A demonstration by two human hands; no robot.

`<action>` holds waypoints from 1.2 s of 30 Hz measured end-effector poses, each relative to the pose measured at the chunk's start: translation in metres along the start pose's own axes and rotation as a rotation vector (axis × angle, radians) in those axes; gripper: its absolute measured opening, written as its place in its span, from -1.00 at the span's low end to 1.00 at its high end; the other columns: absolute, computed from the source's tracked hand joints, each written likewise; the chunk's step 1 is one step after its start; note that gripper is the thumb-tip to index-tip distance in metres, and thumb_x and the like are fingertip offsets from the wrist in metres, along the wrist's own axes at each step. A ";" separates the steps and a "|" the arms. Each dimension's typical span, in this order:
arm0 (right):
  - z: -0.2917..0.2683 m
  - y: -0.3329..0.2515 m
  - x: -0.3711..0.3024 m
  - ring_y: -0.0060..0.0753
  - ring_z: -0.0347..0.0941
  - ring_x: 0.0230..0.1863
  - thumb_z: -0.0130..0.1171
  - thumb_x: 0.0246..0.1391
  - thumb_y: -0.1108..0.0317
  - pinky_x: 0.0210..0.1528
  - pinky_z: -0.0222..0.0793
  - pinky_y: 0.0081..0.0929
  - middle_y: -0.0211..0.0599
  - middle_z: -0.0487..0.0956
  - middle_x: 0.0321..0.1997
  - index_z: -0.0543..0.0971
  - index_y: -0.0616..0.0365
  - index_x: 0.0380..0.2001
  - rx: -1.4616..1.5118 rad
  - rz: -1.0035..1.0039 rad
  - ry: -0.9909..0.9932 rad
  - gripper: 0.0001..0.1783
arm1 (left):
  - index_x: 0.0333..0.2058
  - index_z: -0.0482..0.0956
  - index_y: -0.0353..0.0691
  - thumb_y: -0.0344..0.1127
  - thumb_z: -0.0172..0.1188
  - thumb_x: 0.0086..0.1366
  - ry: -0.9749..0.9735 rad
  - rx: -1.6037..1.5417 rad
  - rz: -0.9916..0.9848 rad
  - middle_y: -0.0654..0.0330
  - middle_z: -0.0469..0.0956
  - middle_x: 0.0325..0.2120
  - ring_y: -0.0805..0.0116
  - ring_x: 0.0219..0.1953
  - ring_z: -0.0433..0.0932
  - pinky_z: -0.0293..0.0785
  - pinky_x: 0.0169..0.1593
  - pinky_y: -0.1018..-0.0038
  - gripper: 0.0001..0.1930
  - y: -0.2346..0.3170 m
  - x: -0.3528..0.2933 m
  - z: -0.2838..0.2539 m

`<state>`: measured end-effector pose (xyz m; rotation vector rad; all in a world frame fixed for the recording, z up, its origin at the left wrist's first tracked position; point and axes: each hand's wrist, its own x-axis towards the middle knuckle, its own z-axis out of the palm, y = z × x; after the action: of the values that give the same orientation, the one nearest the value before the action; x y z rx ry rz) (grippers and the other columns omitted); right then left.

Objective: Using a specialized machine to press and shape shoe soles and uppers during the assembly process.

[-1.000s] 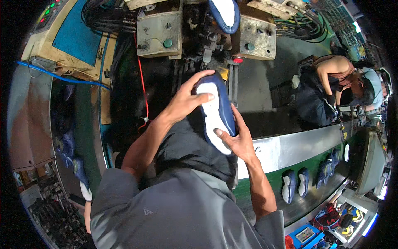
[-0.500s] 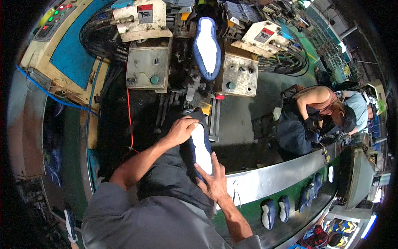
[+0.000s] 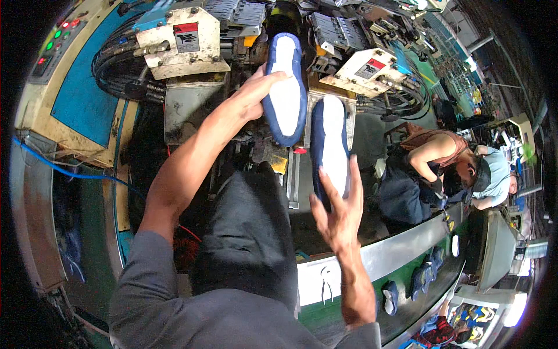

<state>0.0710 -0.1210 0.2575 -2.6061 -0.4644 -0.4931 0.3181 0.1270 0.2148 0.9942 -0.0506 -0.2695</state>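
Note:
A navy shoe upper with a white sole face (image 3: 286, 104) stands sole up at the front of the machine, its toe end toward me. My left hand (image 3: 256, 93) is closed around its left side, with the thumb lying across the white face. To the right, a second navy shoe upper with a white sole face (image 3: 333, 136) is in my right hand (image 3: 342, 216). The fingers of that hand lie along the lower end of this second upper, and its underside is hidden.
Machine blocks with warning labels (image 3: 187, 43) flank the uppers. At left is a control panel (image 3: 53, 46) with lit buttons. A conveyor (image 3: 343, 308) with a metal edge runs along the right, carrying several shoe uppers (image 3: 390, 296). A co-worker (image 3: 433, 160) bends over at right.
My left hand has left the upper on my lap and reached forward to grip the one at the machine. My right hand has lifted the lap upper forward and to the right.

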 end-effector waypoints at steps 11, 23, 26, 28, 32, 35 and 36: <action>0.104 -0.014 0.156 0.54 0.32 0.37 0.39 0.18 0.14 0.42 0.33 0.16 0.36 0.06 0.63 0.54 -0.35 0.41 0.035 -0.017 0.013 -0.31 | 0.55 0.04 -0.26 0.20 0.16 0.49 -0.230 -0.269 -0.127 -0.15 0.41 0.36 -0.26 0.26 0.56 0.52 0.31 -0.18 -0.09 -0.006 -0.241 -0.054; 0.140 -0.006 0.154 0.37 0.12 0.55 0.44 0.03 0.33 0.56 0.10 0.19 0.31 0.21 0.55 0.41 -0.02 0.46 -0.180 -0.282 0.178 -0.12 | 0.44 0.25 -0.31 0.37 -0.10 0.56 0.101 -0.384 -0.342 -0.19 0.61 0.14 -0.32 0.00 0.71 0.70 0.10 -0.16 -0.15 -0.109 -0.312 -0.070; 0.144 -0.012 0.156 0.39 0.15 0.54 0.39 0.06 0.36 0.57 0.07 0.21 0.31 0.24 0.52 0.38 -0.01 0.48 -0.158 -0.296 0.206 -0.13 | 0.39 0.30 -0.36 0.32 -0.11 0.58 0.058 -0.269 -0.356 -0.18 0.63 0.10 -0.20 0.00 0.73 0.71 0.11 -0.07 -0.19 -0.125 -0.314 -0.071; 0.147 -0.006 0.170 0.40 0.15 0.54 0.38 0.07 0.36 0.58 0.07 0.21 0.31 0.25 0.51 0.38 -0.01 0.48 -0.153 -0.284 0.205 -0.14 | 0.39 0.32 -0.35 0.25 -0.08 0.60 0.134 -0.207 -0.354 -0.14 0.63 0.10 -0.10 0.01 0.73 0.69 0.14 0.00 -0.25 -0.158 -0.313 -0.086; 0.156 0.013 0.220 0.39 0.18 0.53 0.35 0.13 0.27 0.59 0.07 0.14 0.33 0.30 0.50 0.43 -0.02 0.46 -0.226 -0.308 0.232 -0.21 | 0.51 0.23 -0.20 -0.03 0.03 0.65 0.153 -0.123 -0.356 0.18 0.48 0.29 0.37 0.28 0.44 0.39 0.37 0.33 -0.39 -0.135 -0.293 -0.060; 0.158 0.024 0.259 0.34 0.21 0.52 0.33 0.17 0.21 0.57 0.10 0.14 0.30 0.34 0.49 0.46 -0.02 0.44 -0.320 -0.339 0.263 -0.25 | 0.55 0.13 -0.27 -0.10 0.07 0.63 0.163 0.144 -0.386 0.11 0.42 0.36 0.30 0.32 0.41 0.33 0.41 0.33 -0.32 -0.118 -0.268 -0.052; 0.163 0.032 0.275 0.32 0.20 0.52 0.35 0.17 0.18 0.56 0.10 0.15 0.29 0.31 0.51 0.46 0.01 0.44 -0.315 -0.353 0.265 -0.24 | 0.55 0.13 -0.27 -0.10 0.07 0.63 0.184 0.142 -0.408 0.11 0.42 0.36 0.30 0.32 0.41 0.33 0.41 0.33 -0.32 -0.112 -0.264 -0.048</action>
<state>0.3685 -0.0044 0.2225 -2.6991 -0.8172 -1.0927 0.0482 0.1741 0.1160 1.1634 0.3079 -0.5519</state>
